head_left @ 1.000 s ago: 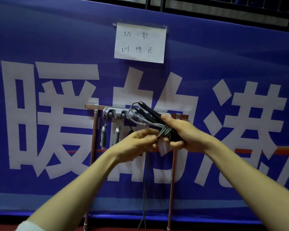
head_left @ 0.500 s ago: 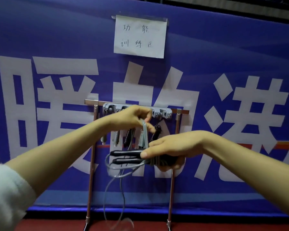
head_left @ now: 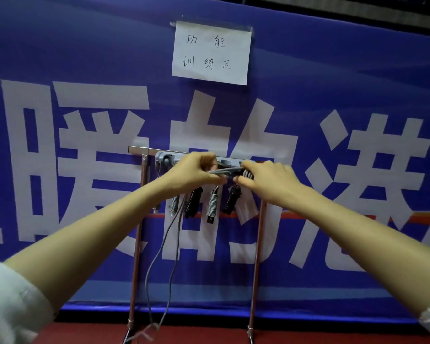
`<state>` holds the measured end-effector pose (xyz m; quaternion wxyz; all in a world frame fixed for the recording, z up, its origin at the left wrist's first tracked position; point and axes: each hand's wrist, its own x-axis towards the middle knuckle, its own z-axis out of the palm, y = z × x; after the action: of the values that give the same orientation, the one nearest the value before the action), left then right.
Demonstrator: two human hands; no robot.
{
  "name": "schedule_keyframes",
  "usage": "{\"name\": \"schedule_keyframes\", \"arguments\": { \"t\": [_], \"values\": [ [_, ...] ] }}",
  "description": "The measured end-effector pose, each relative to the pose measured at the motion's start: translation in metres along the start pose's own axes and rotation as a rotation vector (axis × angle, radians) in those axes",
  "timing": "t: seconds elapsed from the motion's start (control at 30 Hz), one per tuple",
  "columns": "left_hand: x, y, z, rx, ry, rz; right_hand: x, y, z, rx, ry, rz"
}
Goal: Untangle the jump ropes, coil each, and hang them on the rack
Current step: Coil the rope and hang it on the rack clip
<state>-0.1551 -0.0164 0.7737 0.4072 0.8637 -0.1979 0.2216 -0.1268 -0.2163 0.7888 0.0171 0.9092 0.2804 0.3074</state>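
Observation:
A metal rack (head_left: pixel 137 150) stands against the blue banner, with a grey hook strip (head_left: pixel 164 157) along its top bar. Several coiled jump ropes (head_left: pixel 212 203) hang from the hooks, grey and black. Both hands are raised to the hook strip. My left hand (head_left: pixel 195 173) pinches grey cord strands of the jump rope (head_left: pixel 225 170) stretched between the hands. My right hand (head_left: pixel 266 181) grips the coiled bundle of the same rope just under the strip. A long grey loop (head_left: pixel 163 247) of that rope hangs from my left hand down to the floor.
The blue banner (head_left: pixel 333 95) with large white characters fills the background, and a white paper sign (head_left: pixel 211 52) is taped above the rack. The rack's two copper legs (head_left: pixel 257 244) reach a red floor (head_left: pixel 209 336).
My right hand rose from below the hanging ropes up to the hook strip with the rope bundle. My left hand stayed at the strip, and the cord now runs taut between the hands.

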Motion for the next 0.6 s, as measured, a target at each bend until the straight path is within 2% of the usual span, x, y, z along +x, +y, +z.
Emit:
{"name": "schedule_keyframes", "arguments": {
  "t": [0.1,0.17,0.27,0.37,0.47,0.6],
  "values": [
    [-0.010,0.007,0.004,-0.274,-0.359,-0.176,0.001,-0.002,0.000,-0.242,0.172,-0.070],
    [-0.015,0.010,0.011,-0.566,-0.474,-0.332,0.003,-0.003,0.004,-0.295,0.246,-0.104],
    [-0.012,0.008,0.026,-0.934,-0.397,-0.429,0.007,0.000,0.011,-0.357,0.375,-0.150],
    [-0.008,0.006,0.034,-1.089,-0.280,-0.434,0.006,0.003,0.017,-0.392,0.385,-0.171],
    [-0.004,-0.001,0.036,-0.939,-0.123,-0.292,0.004,0.006,0.018,-0.369,0.309,-0.153],
    [-0.003,0.000,0.035,-0.194,0.302,0.038,0.001,0.007,0.023,-0.247,0.146,-0.120]
  ]
}}
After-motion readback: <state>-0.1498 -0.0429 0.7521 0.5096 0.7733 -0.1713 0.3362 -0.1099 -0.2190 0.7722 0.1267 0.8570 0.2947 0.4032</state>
